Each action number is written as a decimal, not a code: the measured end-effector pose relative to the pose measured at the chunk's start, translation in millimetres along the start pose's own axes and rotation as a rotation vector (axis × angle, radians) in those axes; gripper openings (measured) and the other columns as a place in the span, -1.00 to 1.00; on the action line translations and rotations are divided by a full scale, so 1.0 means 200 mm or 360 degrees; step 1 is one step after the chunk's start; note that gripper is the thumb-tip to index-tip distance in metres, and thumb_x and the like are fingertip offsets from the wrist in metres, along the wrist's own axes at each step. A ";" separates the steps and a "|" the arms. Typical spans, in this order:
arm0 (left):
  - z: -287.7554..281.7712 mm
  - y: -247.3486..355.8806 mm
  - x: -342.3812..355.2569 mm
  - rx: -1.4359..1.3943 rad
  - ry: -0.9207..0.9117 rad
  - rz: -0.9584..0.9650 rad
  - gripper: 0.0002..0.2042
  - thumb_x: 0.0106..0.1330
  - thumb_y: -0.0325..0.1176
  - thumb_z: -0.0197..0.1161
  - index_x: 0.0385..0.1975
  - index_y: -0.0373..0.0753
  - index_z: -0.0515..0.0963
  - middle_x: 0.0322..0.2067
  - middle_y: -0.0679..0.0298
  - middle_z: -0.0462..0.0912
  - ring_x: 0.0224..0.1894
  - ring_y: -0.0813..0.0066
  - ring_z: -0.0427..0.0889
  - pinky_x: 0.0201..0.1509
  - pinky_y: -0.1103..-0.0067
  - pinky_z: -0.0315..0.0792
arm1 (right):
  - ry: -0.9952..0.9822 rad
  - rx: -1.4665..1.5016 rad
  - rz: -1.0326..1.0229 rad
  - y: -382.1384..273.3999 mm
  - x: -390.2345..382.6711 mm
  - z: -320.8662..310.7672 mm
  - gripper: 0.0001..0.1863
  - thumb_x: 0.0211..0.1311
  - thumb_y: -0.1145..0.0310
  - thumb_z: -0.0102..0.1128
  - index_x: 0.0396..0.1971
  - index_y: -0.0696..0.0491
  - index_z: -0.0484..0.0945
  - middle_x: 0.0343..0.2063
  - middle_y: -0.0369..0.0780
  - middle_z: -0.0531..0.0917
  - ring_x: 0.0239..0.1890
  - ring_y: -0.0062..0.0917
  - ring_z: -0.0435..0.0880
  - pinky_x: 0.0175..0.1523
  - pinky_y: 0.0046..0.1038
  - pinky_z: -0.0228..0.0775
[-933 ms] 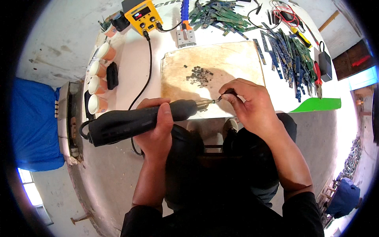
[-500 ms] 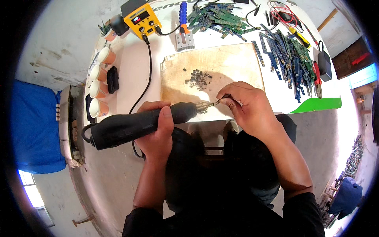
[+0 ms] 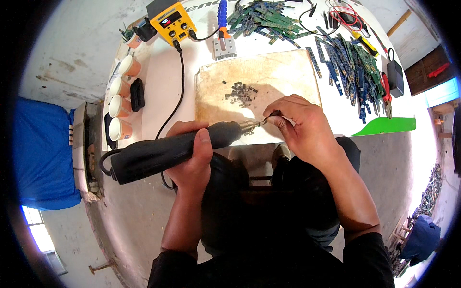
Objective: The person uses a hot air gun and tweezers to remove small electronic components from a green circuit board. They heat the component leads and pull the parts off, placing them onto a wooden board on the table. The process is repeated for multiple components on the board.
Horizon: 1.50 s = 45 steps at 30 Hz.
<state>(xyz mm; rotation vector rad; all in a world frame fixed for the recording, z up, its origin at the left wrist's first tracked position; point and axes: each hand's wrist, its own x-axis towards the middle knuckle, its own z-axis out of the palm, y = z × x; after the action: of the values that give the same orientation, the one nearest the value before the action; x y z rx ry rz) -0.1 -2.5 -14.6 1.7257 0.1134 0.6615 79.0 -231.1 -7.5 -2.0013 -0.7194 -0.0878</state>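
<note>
My left hand [image 3: 192, 158] is closed around a black tubular hot-air gun [image 3: 149, 156], held almost level with its metal nozzle [image 3: 247, 126] pointing right. Close to the nozzle's tip, my right hand [image 3: 295, 122] pinches a small dark, thin piece [image 3: 272, 114]; what exactly it is I cannot make out. Both hands are at the near edge of a stained tan board [image 3: 209, 81], on which a loose heap of small black chips [image 3: 242, 93] lies just beyond the nozzle.
A yellow station [image 3: 173, 24] with cables stands at the back left, near a blue tool on a metal block [image 3: 223, 45]. Paper cups [image 3: 120, 129] line the left side. Circuit-board strips [image 3: 350, 72] pile at back and right, beside red pliers [image 3: 386, 91] and a black adapter [image 3: 395, 81].
The hot-air gun and my left hand have shifted slightly rightward. My right hand has moved a little left, still pinching the small piece at the nozzle.
</note>
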 end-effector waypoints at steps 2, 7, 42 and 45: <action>0.00 0.00 0.00 -0.0001 -0.0006 0.0001 -0.87 0.37 -0.45 0.26 -0.19 -0.37 0.57 -0.28 0.16 0.67 -0.37 0.53 0.62 -0.35 0.65 0.50 | 0.0014 -0.0014 0.0004 -0.01 0.00 0.00 -0.84 0.13 0.62 0.31 -0.27 0.14 0.64 -0.29 -0.09 0.71 -0.15 -0.08 0.66 -0.04 -0.22 0.52; 0.01 0.04 0.00 -0.0113 0.0130 -0.0165 -0.90 0.30 -0.55 0.31 -0.24 -0.39 0.60 -0.33 0.21 0.67 -0.26 0.52 0.63 -0.03 0.59 0.50 | 0.0013 -0.0030 0.0022 0.00 -0.01 0.00 -0.83 0.15 0.63 0.32 -0.25 0.12 0.65 -0.29 -0.11 0.72 -0.16 -0.17 0.68 -0.06 -0.28 0.53; -0.02 -0.04 0.02 0.0077 0.0181 -0.0009 -0.88 0.39 -0.40 0.22 -0.27 -0.33 0.58 -0.29 0.20 0.68 -0.44 0.57 0.60 -0.48 0.65 0.49 | 0.0028 -0.0207 0.0098 0.00 0.00 0.02 -0.84 0.16 0.60 0.30 -0.25 0.14 0.66 -0.31 -0.02 0.69 -0.17 -0.04 0.67 -0.08 -0.20 0.53; -0.01 0.10 0.06 -0.0092 0.0178 -0.0126 -0.95 0.30 -0.57 0.28 -0.30 -0.39 0.60 -0.33 0.19 0.67 -0.26 0.48 0.62 -0.06 0.56 0.48 | 0.0019 0.0002 0.0087 -0.05 0.06 -0.03 -0.80 0.12 0.64 0.31 -0.23 0.11 0.68 -0.34 -0.04 0.67 -0.22 -0.05 0.65 -0.13 -0.20 0.51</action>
<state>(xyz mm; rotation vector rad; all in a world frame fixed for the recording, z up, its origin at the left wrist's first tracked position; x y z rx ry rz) 3.0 -2.6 8.7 1.6203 0.2369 0.6962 85.1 -227.0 6.8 -2.0161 -0.6565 -0.0670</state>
